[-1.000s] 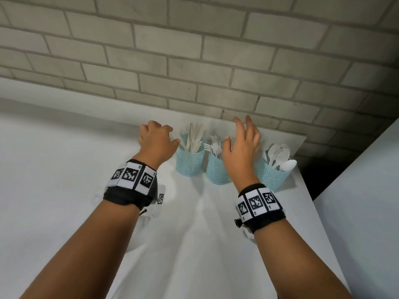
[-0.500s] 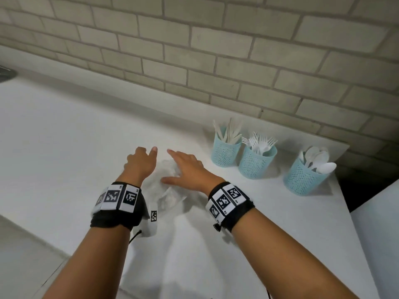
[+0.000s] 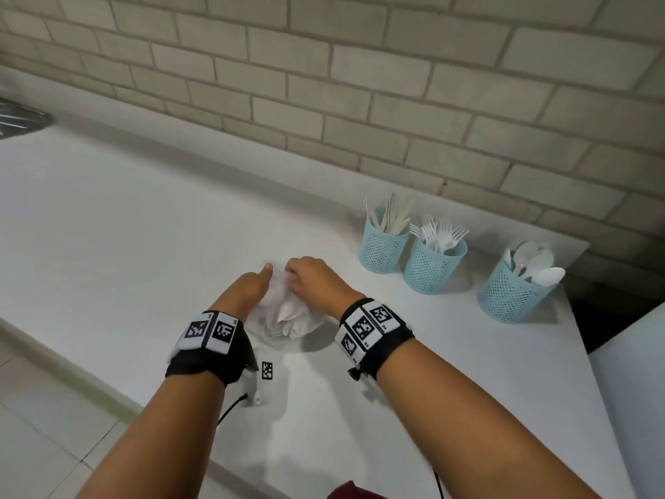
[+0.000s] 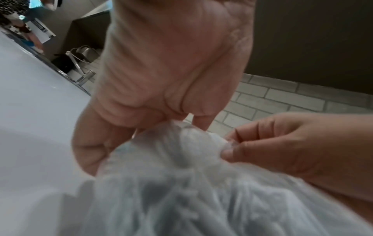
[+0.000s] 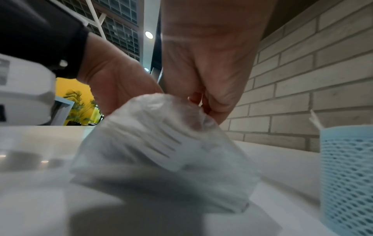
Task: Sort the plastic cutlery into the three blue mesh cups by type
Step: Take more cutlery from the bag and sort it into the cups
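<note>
A clear plastic bag [image 3: 288, 320] of white cutlery lies on the white counter [image 3: 144, 246], between my two hands. My left hand [image 3: 252, 284] grips the bag's top from the left, and my right hand [image 3: 309, 277] pinches it from the right. In the left wrist view the right hand's fingertips [image 4: 229, 150] pinch the bag [image 4: 181, 183] beside my left hand [image 4: 141, 127]. Fork tines show through the bag [image 5: 161, 151]. Three blue mesh cups stand at the right: knives [image 3: 381, 250], forks [image 3: 431, 270], spoons [image 3: 511, 295].
A brick wall [image 3: 360, 102] runs behind the counter. A metal sink edge [image 3: 18, 117] sits at the far left, with a faucet [image 4: 80, 76] in the left wrist view. The counter ends just right of the spoon cup, and beyond a dark gap is another white surface [image 3: 633, 390].
My hands came away from the cups, left and toward me, to the bag. The right hand lay open on it half a second ago; both hands now grip its top.
</note>
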{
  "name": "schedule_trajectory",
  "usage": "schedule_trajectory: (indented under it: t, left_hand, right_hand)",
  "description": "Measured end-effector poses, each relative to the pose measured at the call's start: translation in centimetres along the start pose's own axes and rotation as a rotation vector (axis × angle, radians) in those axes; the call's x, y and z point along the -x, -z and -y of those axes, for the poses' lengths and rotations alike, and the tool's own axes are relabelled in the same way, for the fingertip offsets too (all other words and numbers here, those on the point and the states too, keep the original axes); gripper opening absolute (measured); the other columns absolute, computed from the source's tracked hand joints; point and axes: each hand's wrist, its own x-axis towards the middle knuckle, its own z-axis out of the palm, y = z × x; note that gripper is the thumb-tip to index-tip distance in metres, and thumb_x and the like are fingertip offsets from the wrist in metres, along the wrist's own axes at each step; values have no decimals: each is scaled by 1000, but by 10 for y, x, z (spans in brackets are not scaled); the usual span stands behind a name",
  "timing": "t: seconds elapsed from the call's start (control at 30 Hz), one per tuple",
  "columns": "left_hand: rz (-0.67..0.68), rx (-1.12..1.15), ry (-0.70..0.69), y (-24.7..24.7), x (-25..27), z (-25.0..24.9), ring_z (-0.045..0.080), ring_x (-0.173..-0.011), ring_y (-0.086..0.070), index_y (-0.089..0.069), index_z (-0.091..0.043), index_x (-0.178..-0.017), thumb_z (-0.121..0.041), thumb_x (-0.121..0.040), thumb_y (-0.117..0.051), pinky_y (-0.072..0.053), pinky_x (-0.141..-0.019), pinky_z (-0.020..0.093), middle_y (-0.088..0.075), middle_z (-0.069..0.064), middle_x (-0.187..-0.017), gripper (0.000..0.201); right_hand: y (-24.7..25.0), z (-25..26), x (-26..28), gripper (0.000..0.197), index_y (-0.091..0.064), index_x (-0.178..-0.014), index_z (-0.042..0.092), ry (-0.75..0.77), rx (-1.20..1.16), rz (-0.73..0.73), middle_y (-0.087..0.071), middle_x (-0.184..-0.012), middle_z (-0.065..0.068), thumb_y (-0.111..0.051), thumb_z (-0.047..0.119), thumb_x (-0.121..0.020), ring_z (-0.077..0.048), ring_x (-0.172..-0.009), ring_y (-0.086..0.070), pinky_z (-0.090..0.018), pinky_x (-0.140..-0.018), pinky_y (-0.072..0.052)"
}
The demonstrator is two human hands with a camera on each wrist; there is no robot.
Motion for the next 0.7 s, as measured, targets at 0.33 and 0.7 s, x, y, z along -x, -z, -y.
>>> schedule_trajectory:
  t: [0.33,0.7]
  left_hand:
    - [213,253,-383,-43,24,-49,20,-103,-62,-62,-17,-109,-55,-90,-47,-50,-84,34,-66,2,-107,46]
    - [483,-54,-566,-137,33,-81,16,-113,-55,-36,-21,-135,-39,-66,-82,-48,-95,32,-50,2,-130,85]
  right_hand:
    - [79,-30,51,10,-62,-94,7,-153,-259,-323,-50,-75,4,-54,10,-89,-9,-66,-44,-16,-56,-31]
    - [85,-98,125,15,-65,-86,-10,-587,-417,-614,-64,-80,-24,-58,3,-82,-18,-69,-50,-28,-67,-40]
